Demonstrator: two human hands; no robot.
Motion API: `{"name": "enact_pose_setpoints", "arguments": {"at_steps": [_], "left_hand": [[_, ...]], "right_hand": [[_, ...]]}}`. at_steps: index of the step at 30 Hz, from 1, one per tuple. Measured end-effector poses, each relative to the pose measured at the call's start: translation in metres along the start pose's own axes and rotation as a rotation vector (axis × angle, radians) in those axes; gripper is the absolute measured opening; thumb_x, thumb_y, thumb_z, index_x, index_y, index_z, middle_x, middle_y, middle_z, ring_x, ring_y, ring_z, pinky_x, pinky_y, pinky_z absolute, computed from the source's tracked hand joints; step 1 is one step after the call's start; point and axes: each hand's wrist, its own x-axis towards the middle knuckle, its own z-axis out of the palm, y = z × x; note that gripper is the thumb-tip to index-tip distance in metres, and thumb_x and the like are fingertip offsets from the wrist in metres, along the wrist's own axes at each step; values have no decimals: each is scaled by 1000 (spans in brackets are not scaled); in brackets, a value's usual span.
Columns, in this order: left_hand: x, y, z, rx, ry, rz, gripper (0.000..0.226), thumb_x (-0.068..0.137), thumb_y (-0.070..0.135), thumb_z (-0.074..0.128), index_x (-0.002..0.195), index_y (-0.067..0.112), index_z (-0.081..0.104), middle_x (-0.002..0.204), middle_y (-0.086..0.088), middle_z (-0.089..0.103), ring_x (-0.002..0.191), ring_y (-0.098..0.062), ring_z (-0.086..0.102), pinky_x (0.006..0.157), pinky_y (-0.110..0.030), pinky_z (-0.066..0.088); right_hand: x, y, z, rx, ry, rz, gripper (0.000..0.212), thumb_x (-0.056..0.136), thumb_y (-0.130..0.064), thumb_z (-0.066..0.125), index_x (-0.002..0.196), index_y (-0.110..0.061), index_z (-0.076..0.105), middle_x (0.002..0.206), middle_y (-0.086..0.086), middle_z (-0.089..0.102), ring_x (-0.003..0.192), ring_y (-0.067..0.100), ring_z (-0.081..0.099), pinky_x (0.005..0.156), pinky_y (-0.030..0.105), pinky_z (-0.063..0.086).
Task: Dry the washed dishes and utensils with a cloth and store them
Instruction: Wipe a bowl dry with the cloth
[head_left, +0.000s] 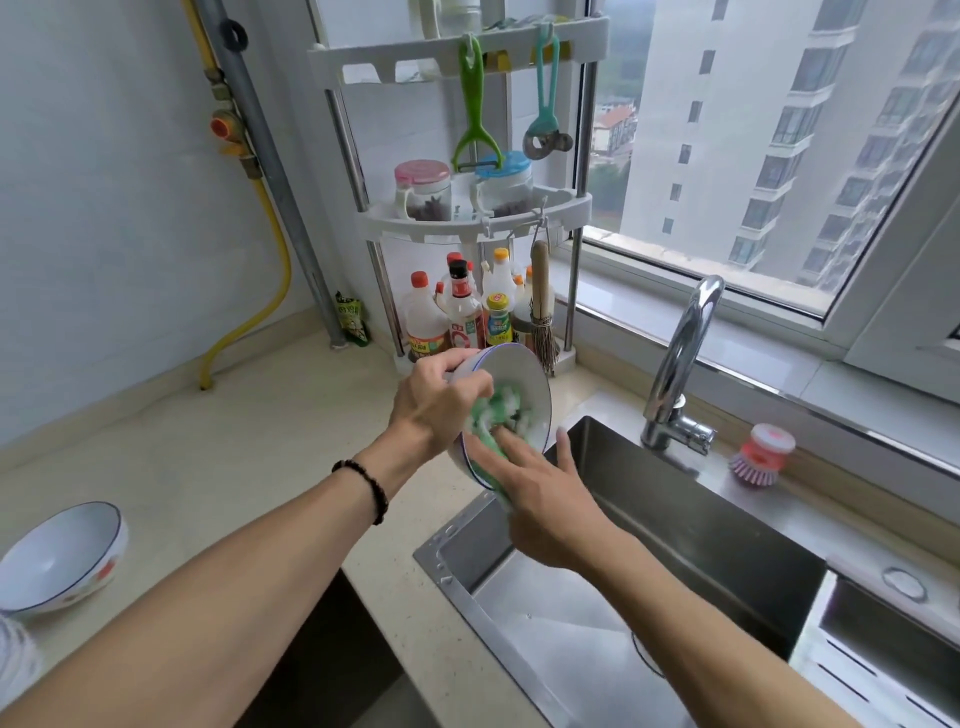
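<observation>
A white bowl with a thin blue rim (524, 379) is tilted on its side above the left edge of the sink. My left hand (439, 402) grips its upper left rim, fingers curled over the edge. Inside the bowl, my right hand (540, 499) presses a green and white cloth (493, 421); the cloth is blurred. A second white bowl with a blue rim and a red pattern (62, 556) lies tilted on the counter at far left.
A steel sink (675, 525) fills the lower right, with a chrome tap (680, 364) behind it. A pink dish brush (761, 454) stands right of the tap. A white corner rack (467, 218) holds jars, bottles and hanging tools. A white drainer (883, 654) sits at right.
</observation>
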Motion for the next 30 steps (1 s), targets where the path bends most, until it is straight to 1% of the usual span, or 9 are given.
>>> {"name": "enact_pose_setpoints", "arguments": {"at_steps": [3,7,12,16,18,22,24,27,30], "left_hand": [[0,3,4,-12,31,-7,37,60,37,58,92,39,75,89,16,74,92,-13,66,82,-36,57],[0,4,8,-36,54,-38,22,58,37,59,73,39,75,83,14,74,91,-18,67,81,-38,57],[1,5,3,20,-94,-100,12,57,38,57,56,32,68,71,5,66,80,-23,59,70,-32,44],[-4,5,10,-14,-5,-104,14,55,39,59,57,29,68,73,3,66,77,-19,56,71,-33,45],[-3,7,7,-3,-68,-135,14,56,39,60,56,27,67,74,0,65,76,-21,55,69,-33,43],[-1,12,-8,7,-264,-294,20,74,33,65,82,14,69,67,-2,68,60,-21,62,54,-24,47],[1,10,-8,-70,-304,-335,22,85,32,66,98,15,69,81,-6,74,70,-22,69,59,-28,53],[-9,-6,4,-332,-234,-255,46,77,35,73,120,22,64,112,-10,72,97,-28,71,79,-40,60],[-24,-17,25,-422,-4,-144,53,72,34,67,125,31,62,117,-2,69,106,-24,67,89,-44,58]], "right_hand": [[5,4,-2,-100,-5,57,96,83,2,49,159,-36,5,164,5,14,155,18,5,119,53,-15],[1,-20,-5,453,-82,31,94,78,11,40,159,-30,16,163,3,22,153,14,4,119,49,-17],[-6,11,-4,-201,-38,0,93,89,-7,56,159,-36,2,168,5,11,155,18,7,115,54,-23],[-8,-15,2,229,-60,61,97,79,2,51,160,-30,11,168,6,7,155,20,2,124,45,-10],[-12,-9,3,236,-35,6,91,83,-2,54,159,-33,15,167,1,15,154,20,8,124,49,-8],[-14,25,6,-226,106,-136,68,93,-19,67,150,-37,35,154,0,45,145,21,39,118,57,-13],[-12,28,8,-297,215,-131,60,84,-13,77,136,-31,56,135,5,63,130,24,58,116,56,-4],[-5,19,9,-277,404,-75,46,71,-8,82,112,-27,71,109,6,74,104,25,72,117,59,13],[-2,-3,7,-181,435,20,40,73,-7,76,108,-26,74,103,4,74,93,26,72,118,57,29]]}}
